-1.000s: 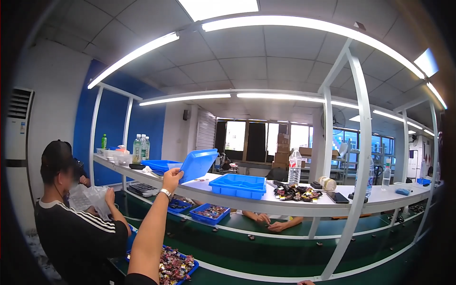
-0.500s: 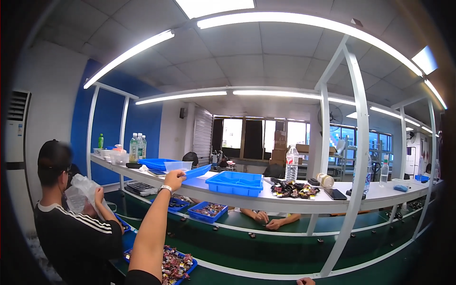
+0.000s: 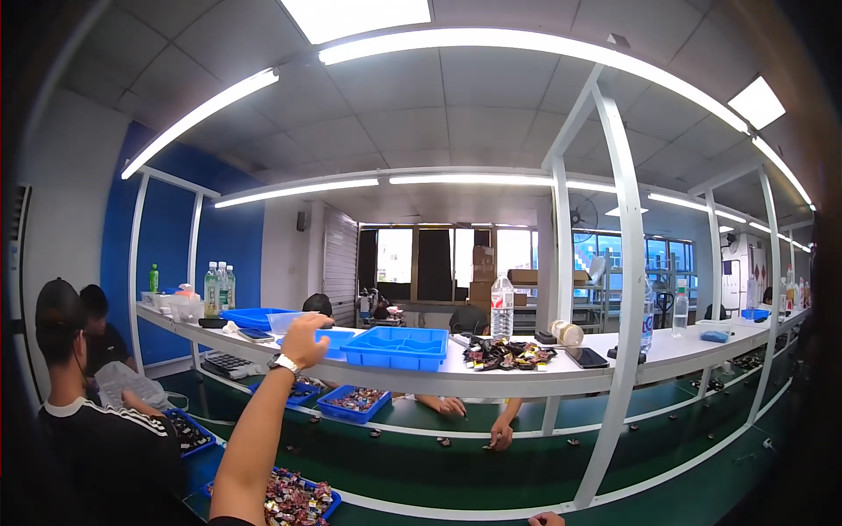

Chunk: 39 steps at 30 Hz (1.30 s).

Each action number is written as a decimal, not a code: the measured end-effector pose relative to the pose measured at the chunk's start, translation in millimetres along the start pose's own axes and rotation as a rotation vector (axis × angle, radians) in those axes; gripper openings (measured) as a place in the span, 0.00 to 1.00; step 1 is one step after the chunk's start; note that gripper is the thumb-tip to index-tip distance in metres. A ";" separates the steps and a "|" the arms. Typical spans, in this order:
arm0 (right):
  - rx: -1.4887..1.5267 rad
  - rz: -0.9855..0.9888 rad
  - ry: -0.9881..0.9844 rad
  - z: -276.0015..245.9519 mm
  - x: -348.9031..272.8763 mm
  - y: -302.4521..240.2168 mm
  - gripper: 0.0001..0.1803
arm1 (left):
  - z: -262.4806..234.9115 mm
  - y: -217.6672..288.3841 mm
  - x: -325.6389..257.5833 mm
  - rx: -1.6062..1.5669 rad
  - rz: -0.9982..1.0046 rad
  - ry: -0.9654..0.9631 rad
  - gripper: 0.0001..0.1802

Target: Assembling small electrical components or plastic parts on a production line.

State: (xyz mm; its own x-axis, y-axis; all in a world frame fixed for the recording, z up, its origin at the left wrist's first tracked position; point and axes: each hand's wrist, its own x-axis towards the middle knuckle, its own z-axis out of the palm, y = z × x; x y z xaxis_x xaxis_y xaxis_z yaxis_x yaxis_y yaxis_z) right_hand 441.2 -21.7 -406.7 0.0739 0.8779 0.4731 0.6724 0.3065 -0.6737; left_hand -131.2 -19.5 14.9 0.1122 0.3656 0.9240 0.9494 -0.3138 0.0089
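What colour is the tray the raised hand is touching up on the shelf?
Blue. The tray under the left hand shows in the head view.

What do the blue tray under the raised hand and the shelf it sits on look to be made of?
The blue tray looks like moulded plastic: one even colour and thin walls. The shelf has a smooth white top, probably laminate or coated board, though its core cannot be told. The left hand rests on the tray's edge.

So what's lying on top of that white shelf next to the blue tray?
On the white shelf, right of the blue tray, lie a heap of small colourful pieces and a clear bottle. The tray's inside is hidden by its wall.
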 end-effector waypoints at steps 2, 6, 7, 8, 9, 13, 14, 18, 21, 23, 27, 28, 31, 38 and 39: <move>0.003 -0.005 0.003 -0.9 -1.4 0.3 0.17 | 8.7 47.6 12.1 -0.272 0.025 -0.247 0.20; 0.060 -0.009 0.012 -4.1 -1.6 -4.9 0.18 | 35.4 77.0 13.7 -0.084 0.080 -0.401 0.16; 0.060 -0.017 0.013 -5.0 -1.2 -7.3 0.18 | 37.4 77.9 11.7 0.000 0.030 -0.456 0.15; 0.050 -0.005 -0.005 -5.6 -1.9 -9.7 0.18 | 44.6 70.7 6.3 -0.010 0.078 -0.385 0.14; 0.039 0.013 -0.016 -6.7 -1.6 -10.1 0.18 | 47.3 73.3 2.8 -0.011 0.084 -0.380 0.14; -0.022 0.016 -0.058 0.2 1.2 6.1 0.18 | 37.3 91.6 -16.9 -0.036 0.172 -0.270 0.12; -0.019 0.013 -0.060 -0.2 0.6 5.5 0.18 | 32.8 97.7 -22.2 -0.044 0.183 -0.249 0.12; 0.003 -0.017 -0.020 -3.1 -0.6 -2.2 0.18 | 25.4 104.0 -37.3 -0.022 0.234 -0.196 0.11; 0.024 -0.036 -0.006 -1.2 0.7 3.6 0.18 | 27.3 105.9 -44.4 -0.019 0.262 -0.171 0.11; 0.032 -0.031 -0.009 -0.4 1.9 6.4 0.18 | 26.5 106.0 -45.0 -0.026 0.266 -0.164 0.12; 0.022 -0.032 -0.020 -2.7 -0.7 1.3 0.18 | 20.0 109.9 -47.6 -0.053 0.251 -0.189 0.12; 0.003 -0.021 -0.023 -4.1 -2.6 -0.9 0.18 | 18.6 110.7 -47.7 -0.063 0.250 -0.211 0.12; 0.071 -0.083 0.031 -3.0 -1.5 -2.0 0.17 | 16.5 109.7 -41.9 -0.040 0.223 -0.206 0.13; 0.091 0.009 0.014 -5.9 -2.5 -2.3 0.14 | 31.0 104.8 -4.1 -0.073 0.161 -0.317 0.15; 0.120 0.046 0.055 -5.0 -4.4 -1.3 0.12 | 41.4 104.6 -1.4 -0.075 0.169 -0.313 0.15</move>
State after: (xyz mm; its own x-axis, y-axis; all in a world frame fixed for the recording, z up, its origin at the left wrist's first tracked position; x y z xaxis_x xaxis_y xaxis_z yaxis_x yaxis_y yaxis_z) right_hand 443.7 -27.8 -405.1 0.1445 0.8716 0.4685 0.5745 0.3116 -0.7569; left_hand -19.9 -16.6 -1.3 0.3613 0.5498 0.7531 0.8868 -0.4521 -0.0953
